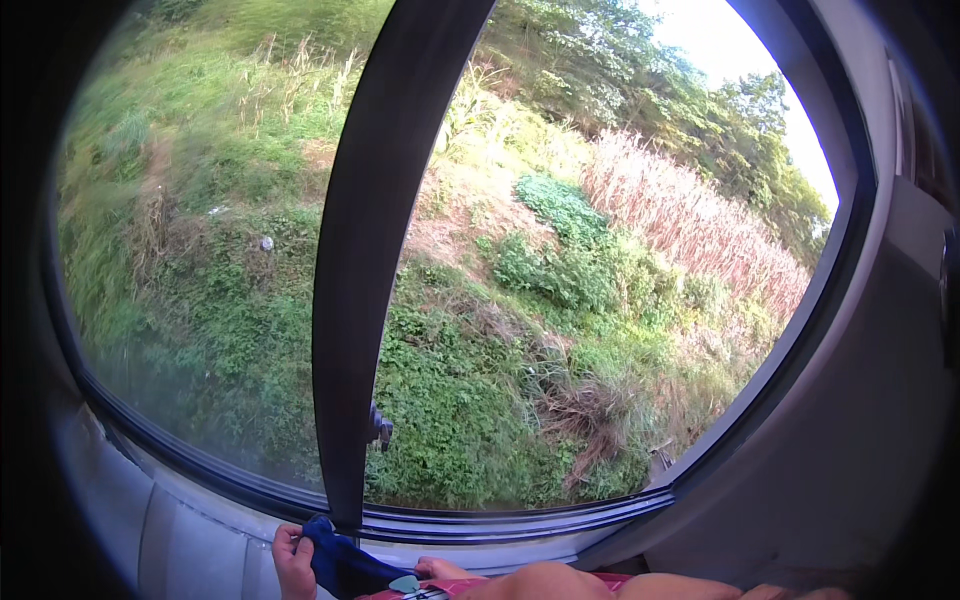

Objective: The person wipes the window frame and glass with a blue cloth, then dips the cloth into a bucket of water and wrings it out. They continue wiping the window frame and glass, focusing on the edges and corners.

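A dark blue cloth [345, 567] hangs between my two hands at the bottom of the view, just under the window sill [470, 552]. My left hand [292, 560] pinches its upper left end, close to the foot of the dark window upright [345, 300]. Lower and further right, my right hand [441, 569] has its fingers closed at the cloth's other end; part of this hand is hidden. A small grey-green piece [404, 584] lies beside the cloth, over red patterned fabric [470, 588].
The sliding window has a dark track [520, 524] along its bottom and a latch [380, 428] on the upright. Outside rises a slope with green plants and dry stalks [690, 220]. A wall [830, 420] stands at right, pale panels [205, 530] at lower left.
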Demonstrator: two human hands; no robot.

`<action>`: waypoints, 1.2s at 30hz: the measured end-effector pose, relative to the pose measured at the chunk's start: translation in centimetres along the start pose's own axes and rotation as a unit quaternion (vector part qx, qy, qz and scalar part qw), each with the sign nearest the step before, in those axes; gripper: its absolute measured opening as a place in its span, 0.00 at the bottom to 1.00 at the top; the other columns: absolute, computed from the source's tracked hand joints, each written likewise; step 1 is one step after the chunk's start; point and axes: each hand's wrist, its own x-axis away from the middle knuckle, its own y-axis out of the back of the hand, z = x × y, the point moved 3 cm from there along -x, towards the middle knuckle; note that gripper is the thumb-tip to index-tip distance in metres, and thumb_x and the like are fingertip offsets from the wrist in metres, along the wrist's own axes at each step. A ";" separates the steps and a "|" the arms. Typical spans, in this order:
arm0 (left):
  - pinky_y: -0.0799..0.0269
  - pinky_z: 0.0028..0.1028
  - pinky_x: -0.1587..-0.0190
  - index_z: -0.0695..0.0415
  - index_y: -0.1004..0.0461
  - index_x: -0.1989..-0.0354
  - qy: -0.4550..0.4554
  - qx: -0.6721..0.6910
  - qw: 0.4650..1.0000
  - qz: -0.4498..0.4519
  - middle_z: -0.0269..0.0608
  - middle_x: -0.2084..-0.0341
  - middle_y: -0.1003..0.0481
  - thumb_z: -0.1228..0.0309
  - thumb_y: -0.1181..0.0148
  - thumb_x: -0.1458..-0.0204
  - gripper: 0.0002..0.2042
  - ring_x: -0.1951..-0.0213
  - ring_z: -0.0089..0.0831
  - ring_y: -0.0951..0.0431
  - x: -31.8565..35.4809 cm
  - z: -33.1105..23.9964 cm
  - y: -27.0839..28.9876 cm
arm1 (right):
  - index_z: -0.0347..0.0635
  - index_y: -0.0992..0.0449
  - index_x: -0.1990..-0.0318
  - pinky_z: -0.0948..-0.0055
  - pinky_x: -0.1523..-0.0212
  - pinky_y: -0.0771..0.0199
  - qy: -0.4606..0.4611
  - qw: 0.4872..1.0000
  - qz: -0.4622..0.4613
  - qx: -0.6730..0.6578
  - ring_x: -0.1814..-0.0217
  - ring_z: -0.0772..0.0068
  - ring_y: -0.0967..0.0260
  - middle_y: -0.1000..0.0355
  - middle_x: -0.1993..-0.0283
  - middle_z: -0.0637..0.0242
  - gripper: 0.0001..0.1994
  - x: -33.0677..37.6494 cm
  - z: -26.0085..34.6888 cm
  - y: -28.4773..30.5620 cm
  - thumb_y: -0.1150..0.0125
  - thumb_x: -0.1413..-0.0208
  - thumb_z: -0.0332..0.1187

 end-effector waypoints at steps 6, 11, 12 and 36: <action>0.34 0.24 0.70 0.57 0.36 0.63 -0.045 -0.189 0.978 -0.082 0.36 0.74 0.29 0.79 0.47 0.51 0.08 0.73 0.20 0.32 -0.5 2.4 6.7 | 0.35 0.28 0.63 0.74 0.64 0.33 -0.014 0.996 0.026 -0.083 0.61 0.78 0.34 0.33 0.64 0.67 0.09 -0.1 8.4 1.6 0.40 0.45 0.32; 0.32 0.24 0.66 0.57 0.35 0.59 0.104 -0.408 0.907 -0.008 0.40 0.69 0.27 0.77 0.43 0.52 0.12 0.68 0.23 0.27 0.2 2.3 7.1 | 0.36 0.27 0.65 0.77 0.61 0.34 0.037 0.975 0.018 -0.217 0.61 0.81 0.35 0.33 0.66 0.70 0.08 -0.3 15.6 3.5 0.42 0.41 0.33; 0.31 0.24 0.65 0.57 0.35 0.58 0.145 -0.456 0.878 0.014 0.41 0.68 0.26 0.77 0.42 0.53 0.13 0.67 0.23 0.27 0.4 2.0 6.8 | 0.36 0.27 0.66 0.78 0.61 0.34 0.048 0.963 0.011 -0.264 0.61 0.81 0.36 0.32 0.66 0.70 0.09 -0.3 17.0 4.0 0.41 0.41 0.34; 0.34 0.26 0.75 0.57 0.32 0.49 0.144 -0.112 0.939 0.293 0.31 0.75 0.29 0.69 0.49 0.42 0.14 0.76 0.21 0.31 2.4 1.0 -2.6 | 0.41 0.27 0.67 0.83 0.73 0.41 0.027 0.954 -0.075 -0.288 0.71 0.89 0.40 0.33 0.74 0.77 0.10 -4.8 24.1 4.7 0.41 0.41 0.38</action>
